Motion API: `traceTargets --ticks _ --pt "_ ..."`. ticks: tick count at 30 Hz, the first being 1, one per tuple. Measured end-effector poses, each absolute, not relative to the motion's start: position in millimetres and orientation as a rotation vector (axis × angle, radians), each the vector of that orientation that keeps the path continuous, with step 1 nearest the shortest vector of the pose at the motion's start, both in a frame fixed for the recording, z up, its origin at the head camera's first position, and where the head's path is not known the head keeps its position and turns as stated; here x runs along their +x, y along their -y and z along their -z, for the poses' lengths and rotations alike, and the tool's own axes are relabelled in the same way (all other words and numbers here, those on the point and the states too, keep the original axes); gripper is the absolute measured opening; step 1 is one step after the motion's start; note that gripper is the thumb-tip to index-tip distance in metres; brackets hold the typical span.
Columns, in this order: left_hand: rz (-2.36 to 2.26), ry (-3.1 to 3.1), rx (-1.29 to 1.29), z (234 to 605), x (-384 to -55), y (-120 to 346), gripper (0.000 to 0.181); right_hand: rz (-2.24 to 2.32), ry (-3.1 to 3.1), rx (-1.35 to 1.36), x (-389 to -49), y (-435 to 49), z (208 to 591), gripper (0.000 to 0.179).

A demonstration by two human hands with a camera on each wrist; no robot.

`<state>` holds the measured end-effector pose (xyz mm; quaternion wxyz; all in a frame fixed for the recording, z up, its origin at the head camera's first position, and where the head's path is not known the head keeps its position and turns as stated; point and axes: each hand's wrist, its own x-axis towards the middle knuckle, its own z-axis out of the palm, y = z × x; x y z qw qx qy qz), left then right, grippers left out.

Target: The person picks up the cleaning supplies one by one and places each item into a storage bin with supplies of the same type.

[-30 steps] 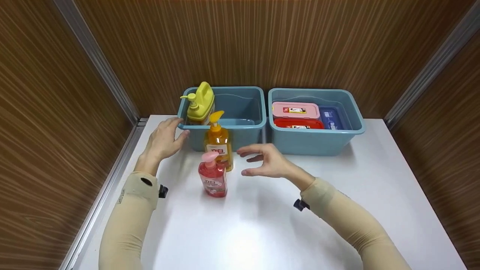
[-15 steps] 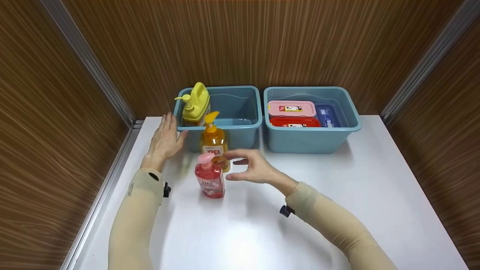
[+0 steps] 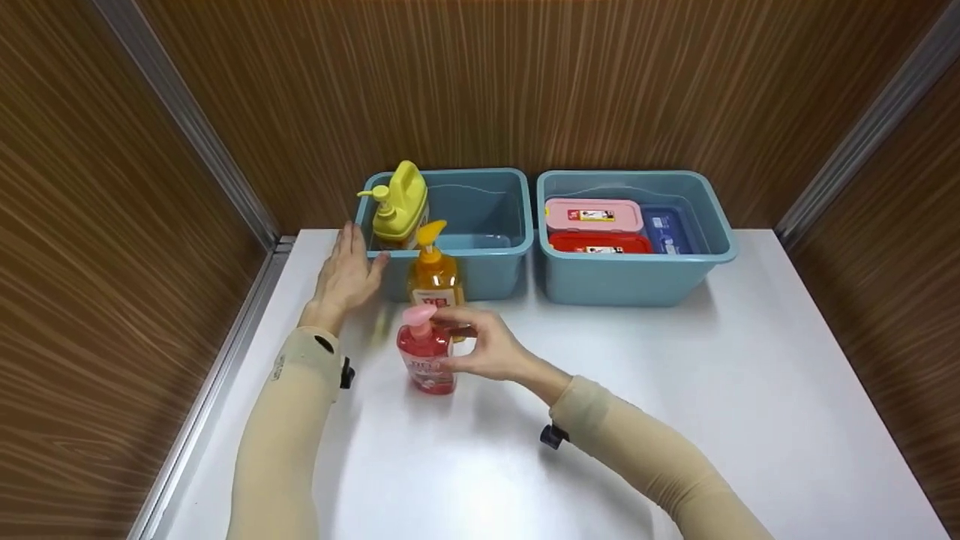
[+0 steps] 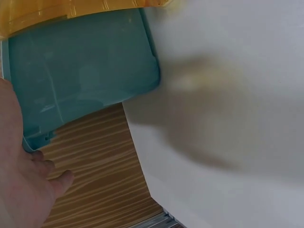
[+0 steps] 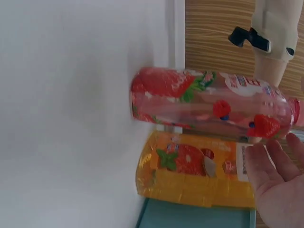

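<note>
In the head view a red pump soap bottle [image 3: 426,360] with a pink pump stands upright on the white table. Close at its right side is my right hand [image 3: 487,349], thumb in front and fingers behind, apart from one another; firm contact is not visible. The right wrist view has the fingers [image 5: 273,164] beside the red bottle [image 5: 213,102]. Behind it stands an amber pump bottle [image 3: 435,281] with an orange pump. My left hand [image 3: 345,277] lies stretched along the left front corner of the left teal bin [image 3: 480,274], fingers straight, and holds nothing.
Inside the left bin, a yellow jug with a pump [image 3: 401,210] leans at the left. The right teal bin [image 3: 630,281] holds a pink-lidded box [image 3: 559,217], a red-lidded box [image 3: 570,241] and a blue one [image 3: 667,231]. Wood-grain walls [image 3: 480,75] enclose the table.
My right hand has moved left and slightly down, up to the red bottle. The left hand has straightened its fingers along the bin's left side. The bottles stand where they were.
</note>
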<state>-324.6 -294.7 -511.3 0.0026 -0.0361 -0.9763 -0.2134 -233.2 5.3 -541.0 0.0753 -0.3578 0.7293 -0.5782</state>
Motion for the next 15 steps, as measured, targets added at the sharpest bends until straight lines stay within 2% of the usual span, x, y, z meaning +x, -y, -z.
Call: traceTargets --ticks 6,15 --pt "0.655 3.045 -0.128 514 -325 293 0.091 1.723 -2.224 -1.073 -229 3 548 0.066" --pt "0.666 3.043 -0.115 515 -325 294 0.09 1.764 -2.299 -1.013 -228 6 556 0.051"
